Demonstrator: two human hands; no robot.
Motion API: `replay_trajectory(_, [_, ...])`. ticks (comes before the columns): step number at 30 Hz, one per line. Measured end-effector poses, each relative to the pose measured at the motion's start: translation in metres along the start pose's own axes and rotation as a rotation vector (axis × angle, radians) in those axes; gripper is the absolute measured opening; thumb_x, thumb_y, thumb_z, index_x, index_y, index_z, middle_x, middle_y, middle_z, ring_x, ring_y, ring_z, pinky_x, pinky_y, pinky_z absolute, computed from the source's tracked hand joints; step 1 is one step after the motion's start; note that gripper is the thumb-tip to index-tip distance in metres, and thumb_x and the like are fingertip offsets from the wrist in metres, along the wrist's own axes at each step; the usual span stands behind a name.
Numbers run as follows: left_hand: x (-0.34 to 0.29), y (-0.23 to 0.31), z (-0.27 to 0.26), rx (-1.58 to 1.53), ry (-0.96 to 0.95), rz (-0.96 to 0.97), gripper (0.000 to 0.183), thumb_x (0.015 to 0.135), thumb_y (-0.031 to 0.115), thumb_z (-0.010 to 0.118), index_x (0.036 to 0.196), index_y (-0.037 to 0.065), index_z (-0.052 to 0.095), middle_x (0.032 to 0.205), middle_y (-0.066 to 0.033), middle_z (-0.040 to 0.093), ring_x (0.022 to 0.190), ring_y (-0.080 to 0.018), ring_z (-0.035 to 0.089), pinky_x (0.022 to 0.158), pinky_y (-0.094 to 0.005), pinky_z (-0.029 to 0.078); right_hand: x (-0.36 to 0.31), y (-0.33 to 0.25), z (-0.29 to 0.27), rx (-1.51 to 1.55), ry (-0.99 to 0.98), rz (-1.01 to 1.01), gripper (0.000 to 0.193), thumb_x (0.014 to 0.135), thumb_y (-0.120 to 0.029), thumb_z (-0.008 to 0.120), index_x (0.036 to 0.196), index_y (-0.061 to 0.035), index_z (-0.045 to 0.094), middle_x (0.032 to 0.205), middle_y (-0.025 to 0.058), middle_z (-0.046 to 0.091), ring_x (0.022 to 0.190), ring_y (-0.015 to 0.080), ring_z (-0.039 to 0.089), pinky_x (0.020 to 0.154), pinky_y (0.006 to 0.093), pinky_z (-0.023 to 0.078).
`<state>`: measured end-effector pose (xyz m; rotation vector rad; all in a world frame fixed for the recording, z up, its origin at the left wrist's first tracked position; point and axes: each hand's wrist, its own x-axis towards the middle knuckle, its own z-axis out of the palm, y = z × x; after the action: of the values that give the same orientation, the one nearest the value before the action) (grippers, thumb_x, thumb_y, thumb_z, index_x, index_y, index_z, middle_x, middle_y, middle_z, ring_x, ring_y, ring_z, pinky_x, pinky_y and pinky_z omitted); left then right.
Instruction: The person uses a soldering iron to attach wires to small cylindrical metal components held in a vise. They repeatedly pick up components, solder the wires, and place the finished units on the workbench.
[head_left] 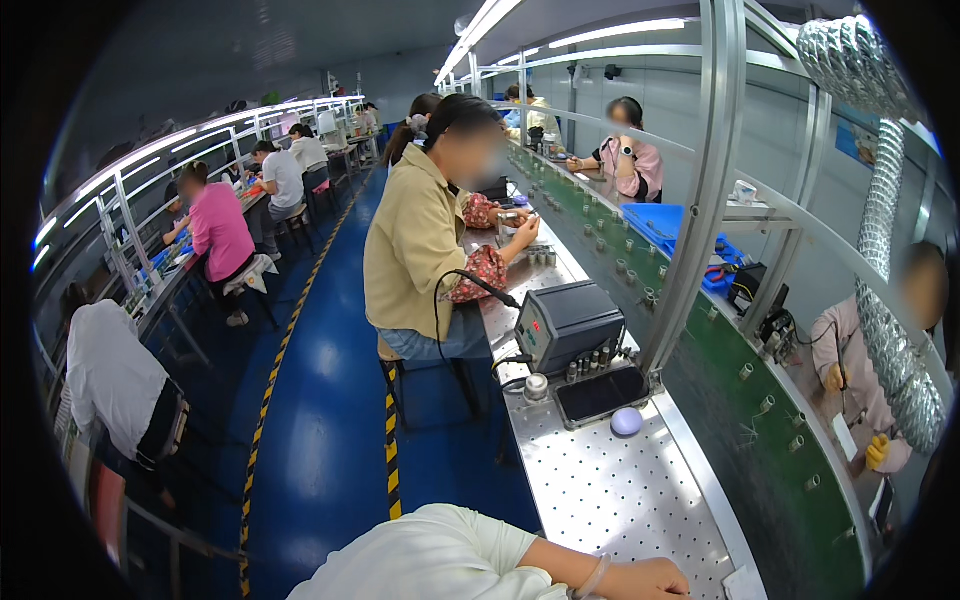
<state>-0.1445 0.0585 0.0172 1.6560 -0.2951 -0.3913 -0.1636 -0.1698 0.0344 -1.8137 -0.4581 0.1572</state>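
Observation:
My left hand (645,577) rests low over a shiny perforated metal worktop (625,490) at the bottom edge, its forearm in a white sleeve with a pale band at the wrist. The back of the hand shows; its fingers are cut off by the lower edge, so what they hold, if anything, is hidden. My right hand is out of the picture. Farther up the worktop, apart from my hand, lie a small purple rounded object (627,421) and a flat black phone-like slab (601,396). Behind them stands a dark soldering station (570,325) with a black cable.
A green conveyor belt (745,440) carrying several small metal cylinders runs along the worktop's right side. An aluminium post (695,200) rises at its edge. One co-worker (420,240) sits ahead; another, with yellow-gloved fingers (878,452), works across the belt. A silver duct (880,200) hangs at right.

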Motion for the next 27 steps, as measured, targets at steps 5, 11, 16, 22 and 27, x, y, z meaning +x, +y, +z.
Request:
replay_trajectory(5, [0.021, -0.022, 0.003, -0.122, -0.143, 0.142, 0.030, 0.092, 0.017, 0.064, 0.119, 0.004, 0.060, 0.100, -0.0048, 0.066, 0.082, -0.0075, 0.059, 0.072, -0.0209, 0.048, 0.001, 0.005, 0.000, -0.138, 0.123, -0.147, 0.014, 0.087, -0.010, 0.063, 0.080, 0.0007, 0.063, 0.070, 0.0092, 0.061, 0.061, 0.0179, 0.056, 0.061, 0.0296, 0.047])
replay_trajectory(11, [-0.013, -0.013, -0.016, -0.214, -0.071, -0.116, 0.030, 0.089, -0.007, 0.057, 0.118, -0.003, 0.051, 0.088, -0.0162, 0.064, 0.074, -0.0184, 0.065, 0.069, -0.0301, 0.055, 0.021, 0.048, -0.014, 0.006, -0.129, -0.274, 0.014, 0.087, -0.021, 0.068, 0.087, -0.0067, 0.069, 0.075, 0.0077, 0.066, 0.066, 0.0244, 0.063, 0.061, 0.0334, 0.048])
replay_trajectory(16, [0.012, 0.031, 0.020, 0.072, 0.019, -0.197, 0.028, 0.100, 0.019, 0.045, 0.084, 0.001, 0.058, 0.068, -0.0036, 0.057, 0.056, -0.0119, 0.052, 0.052, -0.0249, 0.041, 0.000, 0.071, -0.027, 0.059, 0.028, -0.297, 0.016, 0.086, -0.020, 0.068, 0.086, -0.0049, 0.062, 0.075, 0.0074, 0.060, 0.069, 0.0247, 0.058, 0.062, 0.0360, 0.044])
replay_trajectory(22, [-0.001, 0.031, 0.029, 0.055, 0.096, 0.095, 0.017, 0.097, 0.012, 0.046, 0.095, -0.001, 0.057, 0.076, -0.0079, 0.058, 0.062, -0.0114, 0.054, 0.050, -0.0231, 0.043, 0.003, 0.071, -0.011, 0.111, 0.089, -0.372, 0.020, 0.083, -0.020, 0.070, 0.080, -0.0038, 0.059, 0.069, 0.0068, 0.059, 0.065, 0.0240, 0.056, 0.060, 0.0345, 0.043])
replay_trajectory(27, [0.007, 0.022, 0.005, -0.012, -0.046, -0.120, 0.011, 0.094, 0.005, 0.053, 0.101, -0.002, 0.055, 0.077, -0.0097, 0.061, 0.062, -0.0133, 0.056, 0.050, -0.0242, 0.046, 0.001, 0.064, -0.012, 0.214, 0.038, -0.277, 0.018, 0.082, -0.018, 0.070, 0.079, -0.0037, 0.060, 0.067, 0.0056, 0.060, 0.063, 0.0221, 0.057, 0.058, 0.0332, 0.042])
